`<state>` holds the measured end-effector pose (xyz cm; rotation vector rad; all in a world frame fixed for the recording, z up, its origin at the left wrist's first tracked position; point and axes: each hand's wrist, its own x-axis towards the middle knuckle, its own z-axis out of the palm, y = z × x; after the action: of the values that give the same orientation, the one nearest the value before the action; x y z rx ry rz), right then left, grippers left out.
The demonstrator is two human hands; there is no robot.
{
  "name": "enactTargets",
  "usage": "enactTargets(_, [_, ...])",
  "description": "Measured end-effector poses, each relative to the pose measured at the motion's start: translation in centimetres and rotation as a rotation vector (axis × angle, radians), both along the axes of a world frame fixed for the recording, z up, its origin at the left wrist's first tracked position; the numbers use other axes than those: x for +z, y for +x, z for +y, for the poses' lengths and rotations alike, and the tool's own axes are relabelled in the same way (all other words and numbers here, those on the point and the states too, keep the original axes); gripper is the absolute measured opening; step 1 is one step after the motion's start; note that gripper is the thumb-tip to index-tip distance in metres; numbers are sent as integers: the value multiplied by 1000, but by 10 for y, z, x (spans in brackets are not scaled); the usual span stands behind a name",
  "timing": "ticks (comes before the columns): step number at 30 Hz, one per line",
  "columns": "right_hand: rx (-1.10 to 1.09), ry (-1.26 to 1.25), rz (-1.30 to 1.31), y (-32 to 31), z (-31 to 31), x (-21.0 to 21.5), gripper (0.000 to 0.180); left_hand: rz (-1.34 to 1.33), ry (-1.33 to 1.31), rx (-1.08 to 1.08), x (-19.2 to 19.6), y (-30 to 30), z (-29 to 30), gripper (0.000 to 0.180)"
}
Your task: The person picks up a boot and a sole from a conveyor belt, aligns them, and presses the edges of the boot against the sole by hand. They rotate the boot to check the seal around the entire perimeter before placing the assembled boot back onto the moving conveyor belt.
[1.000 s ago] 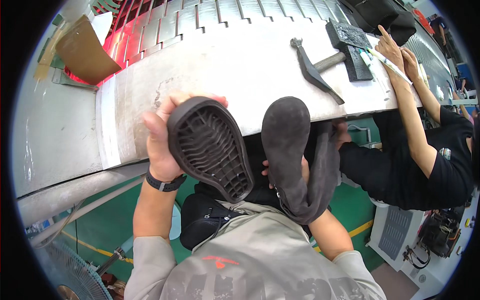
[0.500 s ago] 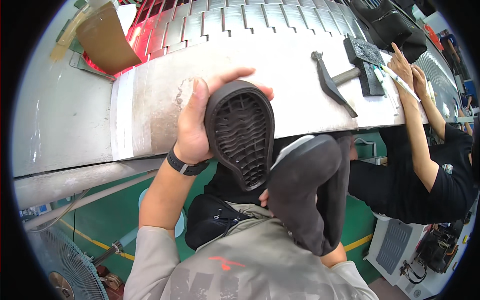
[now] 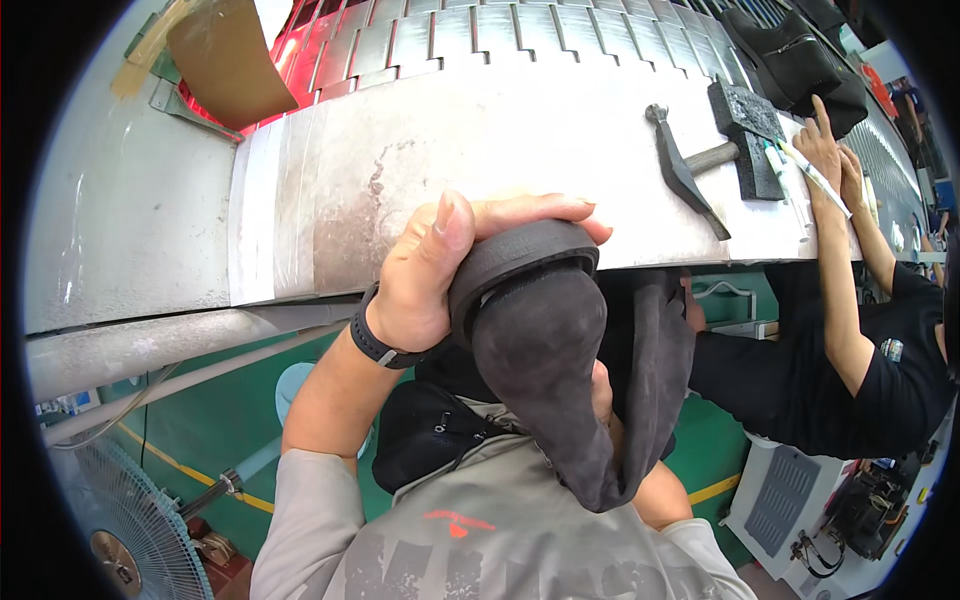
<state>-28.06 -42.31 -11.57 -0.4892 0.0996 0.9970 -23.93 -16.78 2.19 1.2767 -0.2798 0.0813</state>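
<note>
My left hand is wrapped round the toe end of a black rubber shoe sole, thumb up on one side and fingers across the far edge. A dark grey suede boot upper lies in front of it, its rounded toe up against the sole. Most of the sole's inner face is covered by the upper, and I cannot tell how well the two line up. My right hand grips the upper from behind; only a bit of it shows, and the boot's shaft hides the rest.
On the pale bench lies a hammer, its handle by a black block. A co-worker's hands are at the right, near black boots. A slatted metal conveyor runs behind. A fan stands lower left.
The sole has tipped over and come nearer, so its gridded inside is no longer seen. The boot upper has moved left until its toe meets the sole.
</note>
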Motion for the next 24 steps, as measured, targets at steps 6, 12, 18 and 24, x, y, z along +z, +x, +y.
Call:
enactTargets(6, [-20, 21, 24, -1, -1, -3, 71, -26, -3, -28, -1, 1, -1, 104])
enactTargets(12, [3, -27, -43, 4, 0, 4, 73, -56, 36, -18, 2, 3, -1, 101])
enactTargets(18, [8, 11, -39, 1, 0, 1, 80, -71, 24, -22, 0, 3, -2, 100])
enactTargets(24, [17, 3, -44, 3, 1, 6, 81, -62, 21, -18, 0, 3, -3, 100])
